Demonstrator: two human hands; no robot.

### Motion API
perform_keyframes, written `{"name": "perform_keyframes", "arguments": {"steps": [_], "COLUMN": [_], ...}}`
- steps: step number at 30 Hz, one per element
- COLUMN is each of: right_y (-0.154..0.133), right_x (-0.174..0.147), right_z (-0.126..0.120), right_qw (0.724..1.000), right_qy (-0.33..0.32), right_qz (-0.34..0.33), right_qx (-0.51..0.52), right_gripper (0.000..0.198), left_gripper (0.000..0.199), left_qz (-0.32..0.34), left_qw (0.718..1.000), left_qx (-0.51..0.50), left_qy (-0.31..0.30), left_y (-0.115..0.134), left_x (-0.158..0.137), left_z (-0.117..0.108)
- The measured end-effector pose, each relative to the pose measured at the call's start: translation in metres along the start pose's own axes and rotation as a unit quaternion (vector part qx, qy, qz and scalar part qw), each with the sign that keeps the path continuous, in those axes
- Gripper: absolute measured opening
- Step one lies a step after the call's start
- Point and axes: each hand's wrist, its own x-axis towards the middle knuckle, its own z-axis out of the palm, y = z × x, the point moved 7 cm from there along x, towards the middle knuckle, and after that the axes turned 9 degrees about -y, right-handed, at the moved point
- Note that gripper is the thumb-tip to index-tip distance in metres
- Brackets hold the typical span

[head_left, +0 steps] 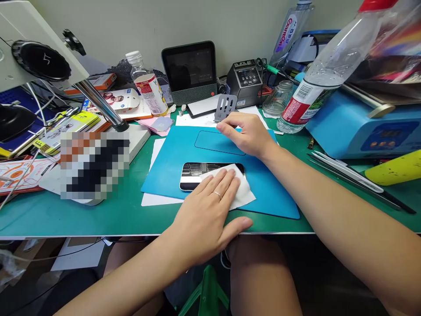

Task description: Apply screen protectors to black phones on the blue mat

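A phone (190,179) with a glossy, reflective face lies flat on the blue mat (164,164). Over its right part is a white wipe (246,198), which runs past the phone's edge onto the mat. My left hand (210,208) lies flat on the wipe, fingers straight and thumb out to the side; a ring is on one finger. Farther back, my right hand (248,134) rests at the mat's upper right with its fingers curled under. Whatever those fingers hold, if anything, is hidden. Beside it a thin dark phone-shaped outline (212,142) shows on the mat.
A slotted grey metal piece (225,108) stands behind my right hand. Bottles (304,103), a glass jar (282,98) and a blue machine (348,127) crowd the right side. Tweezers (348,173) lie there too. At left are a microscope stand (101,105) and a pixelated area (94,164).
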Motion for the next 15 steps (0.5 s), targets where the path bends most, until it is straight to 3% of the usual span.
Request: {"name": "perform_keyframes", "arguments": {"steps": [4, 9, 12, 15], "right_y": [0.002, 0.003, 0.002, 0.002], "right_x": [0.0, 0.001, 0.0, -0.001], "right_z": [0.001, 0.002, 0.0, -0.001], "right_qw": [1.0, 1.0, 0.999, 0.999], "right_qy": [-0.001, -0.014, -0.018, -0.016], "right_qz": [-0.005, -0.01, -0.002, 0.005], "right_qx": [-0.001, 0.026, 0.031, 0.03], "right_gripper": [0.051, 0.06, 0.065, 0.068], "left_gripper": [0.071, 0.075, 0.076, 0.071], "left_qz": [-0.016, -0.032, -0.036, -0.028], "left_qw": [1.0, 0.999, 0.999, 0.999], "left_qx": [0.011, 0.009, 0.01, 0.022], "left_qy": [-0.005, 0.027, 0.017, -0.002], "left_y": [-0.007, 0.0, 0.0, -0.004], "left_x": [-0.019, 0.013, 0.033, 0.023], "left_z": [0.002, 0.0, -0.001, -0.002]}}
